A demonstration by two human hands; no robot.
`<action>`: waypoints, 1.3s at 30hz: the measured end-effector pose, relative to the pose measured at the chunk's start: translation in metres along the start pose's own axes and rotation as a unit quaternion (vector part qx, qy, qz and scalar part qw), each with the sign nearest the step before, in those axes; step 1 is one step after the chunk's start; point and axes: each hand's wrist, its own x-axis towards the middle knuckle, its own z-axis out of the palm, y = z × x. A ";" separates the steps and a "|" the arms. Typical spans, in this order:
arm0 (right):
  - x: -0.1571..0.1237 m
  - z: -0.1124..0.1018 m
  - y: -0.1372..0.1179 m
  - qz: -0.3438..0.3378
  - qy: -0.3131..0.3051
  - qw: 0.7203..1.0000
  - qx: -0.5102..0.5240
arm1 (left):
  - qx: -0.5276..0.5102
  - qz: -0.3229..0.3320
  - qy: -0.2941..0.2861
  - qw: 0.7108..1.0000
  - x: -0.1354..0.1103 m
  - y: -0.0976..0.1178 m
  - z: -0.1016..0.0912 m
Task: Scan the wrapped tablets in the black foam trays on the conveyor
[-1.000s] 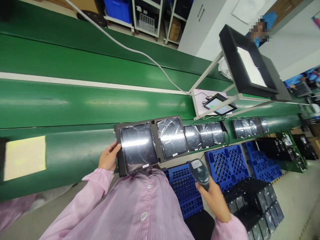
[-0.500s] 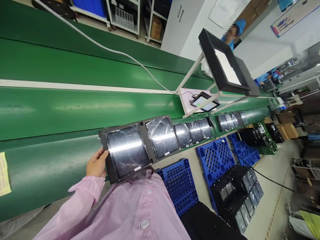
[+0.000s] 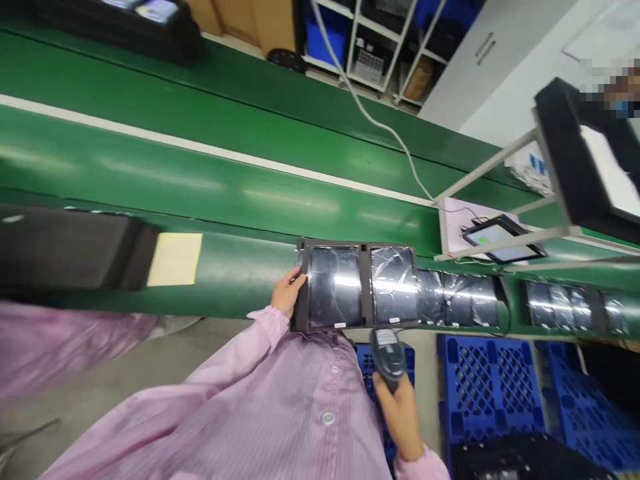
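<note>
A black tray [image 3: 367, 293] sits at the near edge of the green bench, holding two dark, film-wrapped screen panels [image 3: 334, 290], each with a small white label at its lower edge. My left hand [image 3: 287, 293] grips the tray's left side, thumb and fingers closed on the rim. In my right hand [image 3: 401, 417] is a dark grey handheld barcode scanner [image 3: 389, 359], its head just below the label of the right panel. More wrapped panels [image 3: 457, 298] lie in a row to the right of the tray.
Left along the bench are a yellow paper [image 3: 175, 259] and a black foam block [image 3: 65, 247]. A metal stand [image 3: 500, 163] with a lit tablet [image 3: 503, 238] rises at the right. Blue pallets [image 3: 493, 380] lie on the floor. A pink sleeve [image 3: 65, 340] shows at far left.
My right hand has come into view with the barcode scanner, close to the right panel's label. The view has swung left; my left hand still holds the tray's left edge.
</note>
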 end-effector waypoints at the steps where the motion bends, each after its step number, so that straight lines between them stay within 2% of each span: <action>1: 0.003 0.021 -0.003 -0.010 -0.045 0.999 0.019 | -0.010 -0.004 -0.006 1.000 -0.002 0.002 0.000; 4: 0.003 0.064 -0.008 -0.020 -0.144 0.988 0.043 | -0.035 -0.008 -0.019 0.999 -0.006 0.007 0.001; 7: -0.002 0.075 -0.006 -0.003 -0.171 0.985 0.032 | -0.050 -0.021 -0.020 0.998 -0.009 0.010 0.001; 14: -0.006 0.074 0.001 0.025 -0.169 0.985 0.034 | -0.050 -0.033 -0.003 0.998 -0.012 0.015 0.003; 20: -0.009 0.075 0.004 0.031 -0.161 0.985 0.057 | -0.038 -0.016 -0.011 0.999 -0.015 0.017 0.006; 32: -0.008 0.075 0.010 0.021 -0.154 0.985 0.074 | -0.028 -0.016 0.003 0.999 -0.017 0.020 0.008; 36: -0.007 0.066 0.003 0.017 -0.141 0.986 0.089 | -0.023 -0.020 0.019 0.999 -0.017 0.020 0.009; 39: -0.002 0.046 0.006 0.009 -0.111 0.990 0.091 | -0.022 -0.019 0.028 0.999 -0.016 0.021 0.010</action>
